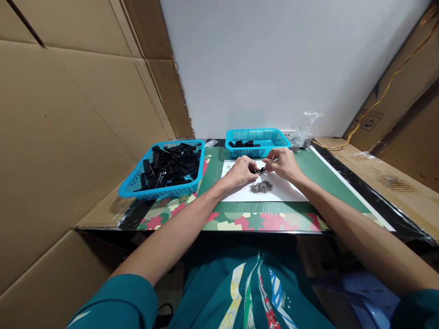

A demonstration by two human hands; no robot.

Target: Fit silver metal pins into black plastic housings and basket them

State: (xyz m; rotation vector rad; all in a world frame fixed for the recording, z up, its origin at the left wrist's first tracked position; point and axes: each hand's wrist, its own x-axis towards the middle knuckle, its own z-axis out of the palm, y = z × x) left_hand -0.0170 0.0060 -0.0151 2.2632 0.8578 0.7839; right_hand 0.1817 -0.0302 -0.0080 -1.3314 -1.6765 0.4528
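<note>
1. Black and glossy, the small part [259, 171] sits between your two hands, just above the white sheet. Your left hand [244, 169] closes on its left end, thumb against fingers.
2. Your right hand [284, 163] meets the other end, thumb and fingertips drawn close together. I cannot tell whether they pinch the part itself or a tiny metal bit.
3. For fine work like this, I'd let the left grip do the steadying and the right fingertips do the adjusting, with light pressure so that the part does not twist.
4. Just on your side of the fingers, a pile of metal bits [261, 187] lies on the white sheet [288, 195]. Working low over that sheet looks wise: a dropped bit would show up well there, and your wrists should clear the pile.
5. Around the sheet, beneath both forearms, spreads the green mat [322, 178].
6. Just beyond your fingers stands the far blue basket [258, 135], with a few black pieces [245, 143] at its left end.
7. Farther off, left of your fingers, the larger blue basket [171, 191] holds a heap of black pieces [174, 162].
</note>
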